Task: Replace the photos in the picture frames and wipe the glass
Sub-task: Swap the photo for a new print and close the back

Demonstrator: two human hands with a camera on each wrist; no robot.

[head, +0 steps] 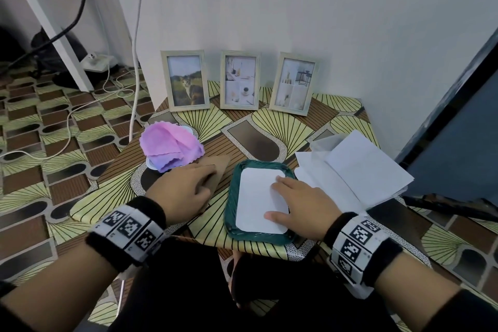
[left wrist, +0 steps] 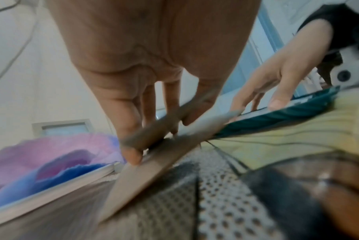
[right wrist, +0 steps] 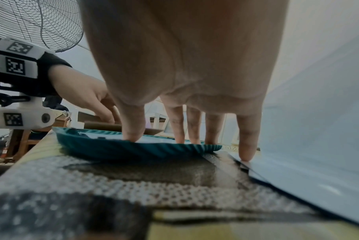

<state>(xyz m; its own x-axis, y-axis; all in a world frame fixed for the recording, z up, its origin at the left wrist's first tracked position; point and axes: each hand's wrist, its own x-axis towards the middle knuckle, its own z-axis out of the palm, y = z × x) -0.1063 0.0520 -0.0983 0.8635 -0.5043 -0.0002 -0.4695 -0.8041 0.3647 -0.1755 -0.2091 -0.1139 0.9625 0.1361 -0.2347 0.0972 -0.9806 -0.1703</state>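
A dark green picture frame [head: 231, 197] lies face down at the table's front, with a white sheet [head: 254, 197] in its back opening. My right hand [head: 279, 198] rests on that sheet with straight fingers [right wrist: 133, 129]; the little finger stands on the table beside the green frame [right wrist: 133, 149]. To the left, my left hand [head: 206, 182] pinches a brown backing board [head: 219, 163] between thumb and fingers. In the left wrist view the board [left wrist: 143, 175] is blurred and tilted. A pink and purple cloth [head: 169, 145] sits on a white dish beside it.
Three pale frames stand against the wall: a cat photo [head: 186, 81], a middle one [head: 239, 79] and a right one [head: 293, 83]. Loose white papers [head: 358, 170] lie at the right. Cables [head: 107, 94] run over the floor on the left. A dark blue panel [head: 458, 129] closes the right side.
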